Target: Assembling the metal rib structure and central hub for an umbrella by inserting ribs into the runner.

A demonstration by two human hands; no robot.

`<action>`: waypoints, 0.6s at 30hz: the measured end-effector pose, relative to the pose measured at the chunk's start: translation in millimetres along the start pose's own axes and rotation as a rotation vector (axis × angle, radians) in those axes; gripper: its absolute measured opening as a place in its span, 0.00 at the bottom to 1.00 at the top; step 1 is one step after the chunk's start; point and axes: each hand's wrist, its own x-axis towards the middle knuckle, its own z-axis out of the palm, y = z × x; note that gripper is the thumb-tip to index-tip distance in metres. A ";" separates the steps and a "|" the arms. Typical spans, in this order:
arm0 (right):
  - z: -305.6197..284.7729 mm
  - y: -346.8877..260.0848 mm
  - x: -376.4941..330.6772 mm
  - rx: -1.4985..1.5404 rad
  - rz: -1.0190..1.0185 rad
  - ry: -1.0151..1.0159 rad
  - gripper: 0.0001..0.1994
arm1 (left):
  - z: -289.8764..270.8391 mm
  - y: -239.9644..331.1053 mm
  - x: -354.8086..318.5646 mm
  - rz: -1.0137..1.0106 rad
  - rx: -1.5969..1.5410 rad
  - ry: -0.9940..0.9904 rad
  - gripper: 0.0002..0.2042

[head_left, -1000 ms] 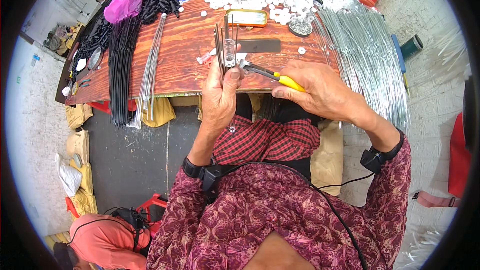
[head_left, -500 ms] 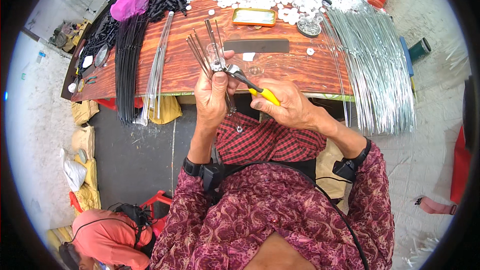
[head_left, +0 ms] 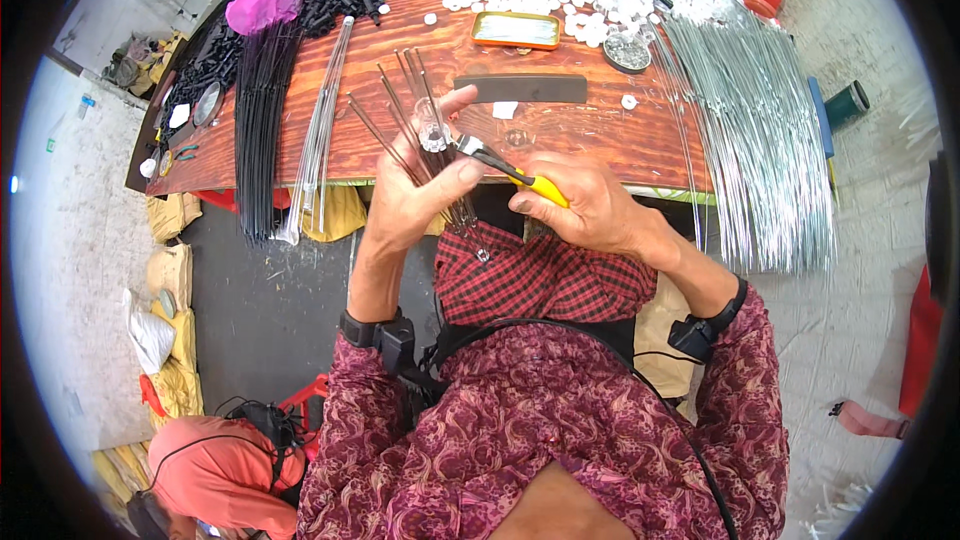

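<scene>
Leftmost, the thin dark rod bundle [head_left: 400,120] fans up over the table's [head_left: 640,145] near edge, held in the left hand [head_left: 408,192]; looks light, springy, easily bent. Best hold is at the clear hub [head_left: 434,136], probably slick and brittle. Left thumb lies across the rods, forefinger sticks out; can't tell how firmly the hidden fingers squeeze. Rightward, yellow-handled pliers [head_left: 545,190] meet the hub area, right hand [head_left: 592,202] wrapped around the handles, forearm angled inward.
</scene>
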 end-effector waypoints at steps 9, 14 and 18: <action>-48.2 -43.4 -4.4 0.105 0.331 -0.241 0.19 | -6.5 21.5 5.8 -0.224 0.069 -0.094 0.30; -51.2 -21.3 -21.7 1.579 0.847 -0.685 0.28 | -2.9 21.9 4.7 -0.260 0.035 -0.158 0.20; -21.1 -8.3 -47.0 1.953 0.702 -0.638 0.29 | 0.0 6.6 4.9 -0.196 -0.002 -0.185 0.21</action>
